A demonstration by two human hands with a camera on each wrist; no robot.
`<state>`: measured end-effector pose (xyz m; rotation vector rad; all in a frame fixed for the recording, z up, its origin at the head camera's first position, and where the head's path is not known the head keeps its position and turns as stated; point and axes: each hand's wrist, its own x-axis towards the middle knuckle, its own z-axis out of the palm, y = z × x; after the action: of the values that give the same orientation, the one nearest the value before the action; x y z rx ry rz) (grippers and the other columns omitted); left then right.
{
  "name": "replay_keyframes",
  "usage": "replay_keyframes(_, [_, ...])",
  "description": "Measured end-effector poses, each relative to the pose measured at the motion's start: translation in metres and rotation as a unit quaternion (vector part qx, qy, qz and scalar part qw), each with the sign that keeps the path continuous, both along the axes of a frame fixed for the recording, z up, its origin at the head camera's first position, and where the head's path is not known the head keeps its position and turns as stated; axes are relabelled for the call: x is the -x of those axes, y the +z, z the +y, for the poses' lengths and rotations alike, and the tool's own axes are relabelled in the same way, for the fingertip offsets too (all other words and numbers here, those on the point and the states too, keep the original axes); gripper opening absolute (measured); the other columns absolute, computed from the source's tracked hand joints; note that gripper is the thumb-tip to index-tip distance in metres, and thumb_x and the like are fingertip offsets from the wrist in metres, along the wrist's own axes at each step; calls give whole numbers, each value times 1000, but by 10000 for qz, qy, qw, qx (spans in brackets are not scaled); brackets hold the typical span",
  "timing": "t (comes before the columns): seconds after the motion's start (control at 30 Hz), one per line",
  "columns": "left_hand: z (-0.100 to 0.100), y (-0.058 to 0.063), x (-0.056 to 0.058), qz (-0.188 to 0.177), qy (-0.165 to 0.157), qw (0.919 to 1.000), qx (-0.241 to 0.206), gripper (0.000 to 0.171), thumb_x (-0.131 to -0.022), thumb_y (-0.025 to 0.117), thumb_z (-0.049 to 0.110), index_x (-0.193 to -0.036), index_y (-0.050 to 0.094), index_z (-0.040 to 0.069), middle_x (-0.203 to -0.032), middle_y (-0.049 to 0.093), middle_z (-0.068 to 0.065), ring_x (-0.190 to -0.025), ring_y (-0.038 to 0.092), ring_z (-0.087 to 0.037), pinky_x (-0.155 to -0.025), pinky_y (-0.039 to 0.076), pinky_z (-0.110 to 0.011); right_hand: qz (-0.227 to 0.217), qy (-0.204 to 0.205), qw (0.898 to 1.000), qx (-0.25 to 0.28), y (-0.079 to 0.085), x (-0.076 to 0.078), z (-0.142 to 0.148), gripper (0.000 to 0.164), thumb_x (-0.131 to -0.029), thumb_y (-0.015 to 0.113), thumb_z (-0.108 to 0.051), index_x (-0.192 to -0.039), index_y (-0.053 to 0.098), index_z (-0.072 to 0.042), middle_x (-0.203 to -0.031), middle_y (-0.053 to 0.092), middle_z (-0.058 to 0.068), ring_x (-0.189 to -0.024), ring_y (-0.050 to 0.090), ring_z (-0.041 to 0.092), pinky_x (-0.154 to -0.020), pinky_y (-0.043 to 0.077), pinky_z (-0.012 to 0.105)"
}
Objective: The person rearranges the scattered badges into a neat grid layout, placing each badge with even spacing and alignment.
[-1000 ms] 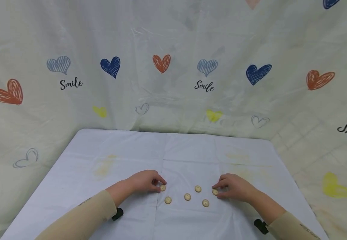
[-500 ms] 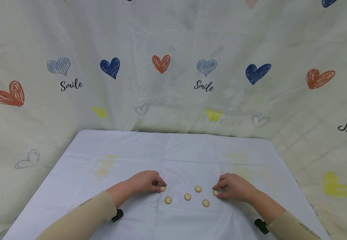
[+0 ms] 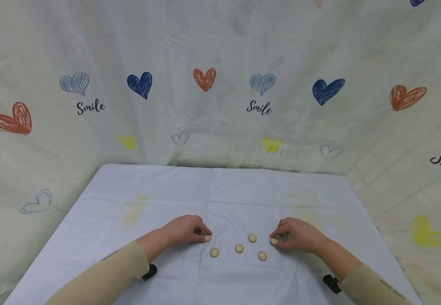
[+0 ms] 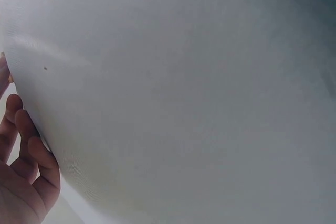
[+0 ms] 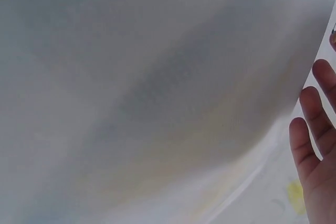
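Note:
In the head view my left hand [image 3: 186, 229] pinches a pale wooden button [image 3: 207, 238] between thumb and forefinger, low over the white cloth. Opposite it, my right hand [image 3: 298, 234] holds another wooden button [image 3: 273, 241] by its edges in the same way. Between the hands lie more round buttons: one near the left hand [image 3: 214, 252], a middle button [image 3: 239, 248], a far button [image 3: 252, 238] and a near button [image 3: 262, 256]. The left wrist view shows curled fingers [image 4: 44, 161] at its left edge; in the right wrist view fingertips [image 5: 310, 98] show at the right. Neither wrist view shows the held buttons plainly.
A white cloth [image 3: 243, 190] with faint yellow stains and creases covers the table. Behind it hangs a pale curtain [image 3: 228, 42] printed with hearts and "Smile". Dark wrist cameras sit under the left cuff [image 3: 149, 272] and right cuff [image 3: 331, 284].
Both hands keep their pinch on the buttons and stay in nearly the same place. The whole head view has shifted very slightly; the loose buttons lie as before.

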<state>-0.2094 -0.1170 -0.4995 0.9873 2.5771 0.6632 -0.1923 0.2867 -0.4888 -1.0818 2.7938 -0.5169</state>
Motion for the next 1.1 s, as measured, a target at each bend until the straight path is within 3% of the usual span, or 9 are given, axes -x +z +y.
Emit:
replay_keyframes(0.37, [2, 1, 4, -268, 118, 9993, 220, 24, -86, 78, 27, -110, 78, 27, -78, 54, 17, -71, 50, -1, -68, 43, -22, -322, -270, 9991, -65, 9, 4, -6, 20, -84, 79, -32, -102, 79, -24, -85, 60, -16, -77, 53, 5, -68, 46, 27])
replay_keyframes(0.8, [0, -2, 10, -503, 93, 9984, 222, 24, -86, 78, 27, -110, 78, 27, -83, 57, 17, -75, 51, -2, -71, 45, -22, -218, -498, 9983, -219, 20, 13, -23, 19, -85, 78, -32, -104, 78, -29, -86, 59, -18, -80, 54, 6, -70, 47, 28])
replay_keyframes(1.1, [1, -1, 12, -505, -7, 9986, 173, 23, -86, 79, 26, -109, 78, 26, -84, 58, 17, -75, 52, -2, -72, 45, -24, -298, -377, 9987, -191, 22, 32, -47, 18, -87, 77, -29, -104, 78, -26, -84, 60, -15, -80, 55, 9, -73, 48, 30])
